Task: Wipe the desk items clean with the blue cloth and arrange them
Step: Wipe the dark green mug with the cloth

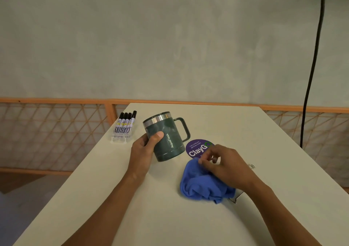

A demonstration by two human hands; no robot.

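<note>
Gap betw. markers (125,126) & mug (167,132).

Light: soft, even, rather dim — faint shadows on table (188,219). Sharpness: mildly soft throughout. Edges: wide-angle bowing.

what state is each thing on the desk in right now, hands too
green mug: tilted, handle pointing right, gripped by the left hand
blue cloth: crumpled on the desk, partly under the right hand
right hand: fingers curled at the cloth's top edge, grip unclear
marker pack: lying flat by the far left corner, caps on
round purple sticker: flat on the desk, partly hidden by the right hand
</note>
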